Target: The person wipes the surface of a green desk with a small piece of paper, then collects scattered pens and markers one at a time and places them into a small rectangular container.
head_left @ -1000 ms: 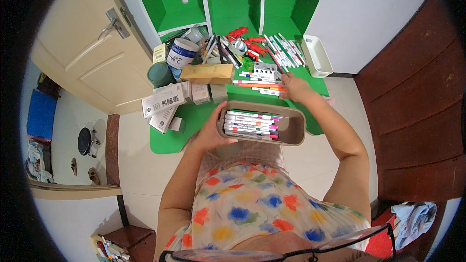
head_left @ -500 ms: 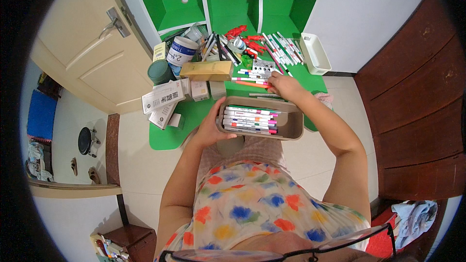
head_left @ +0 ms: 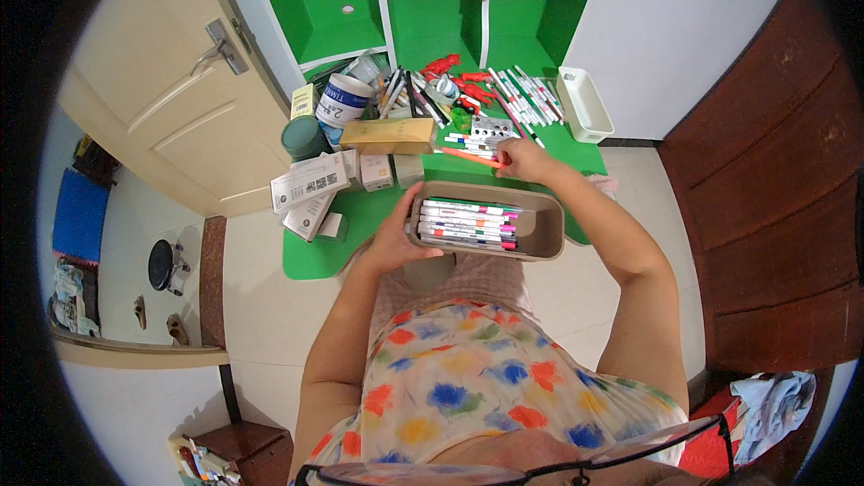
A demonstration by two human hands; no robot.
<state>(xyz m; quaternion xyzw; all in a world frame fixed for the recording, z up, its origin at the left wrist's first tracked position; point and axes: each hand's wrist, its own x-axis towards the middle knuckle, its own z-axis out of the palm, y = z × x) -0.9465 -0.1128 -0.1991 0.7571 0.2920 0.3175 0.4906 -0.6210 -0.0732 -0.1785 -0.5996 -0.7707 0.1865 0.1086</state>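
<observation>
My left hand (head_left: 400, 238) grips the left end of a taupe plastic bin (head_left: 544, 225), thumb at its near side. Inside the bin, several white-barrelled markers (head_left: 463, 223) with coloured ends lie stacked crosswise at the left; the right part shows its bare floor. Beyond the bin, my right hand (head_left: 525, 162) is closed on the right end of an orange marker (head_left: 470, 157), which points left and slightly away from me. More white markers (head_left: 481, 140) lie just past that hand, beside a silver blister pack (head_left: 492, 127).
Small boxes (head_left: 310, 182), a yellow box (head_left: 389, 136), a green canister (head_left: 304, 138) and a white tub (head_left: 344, 99) crowd the green desk's (head_left: 310, 256) left side. Loose markers (head_left: 526, 94), red toy figures (head_left: 441, 65) and a white bin (head_left: 587, 108) are farther back, below green shelves (head_left: 436, 13).
My right hand has drawn the orange marker away from the white markers beside it, and it now slants more. My left hand still holds the bin. The whole view has shifted slightly.
</observation>
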